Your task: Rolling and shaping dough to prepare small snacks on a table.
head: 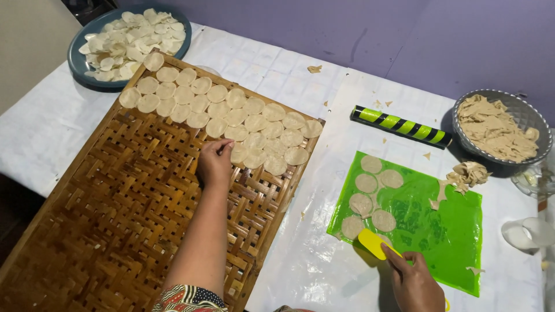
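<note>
Head view: the left hand point(215, 163) pinches a dough round point(238, 152) at its fingertips, setting it beside the rows so discs dry unstacked on the woven tray point(115, 196). The right hand point(417, 282) grips a yellow scraper point(373, 241), its blade slid against the rounds just ahead on the green mat point(439, 231).

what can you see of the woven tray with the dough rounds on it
The woven tray is a large rectangular rack of brown strips in a herringbone weave, framed by a wooden border. It lies flat and askew on the white-covered table. Rows of pale dough rounds cover its far end; the near part is bare weave. The left hand rests at the edge of the rows, fingertips on a round. Its far corner reaches the blue plate of rounds.
</note>
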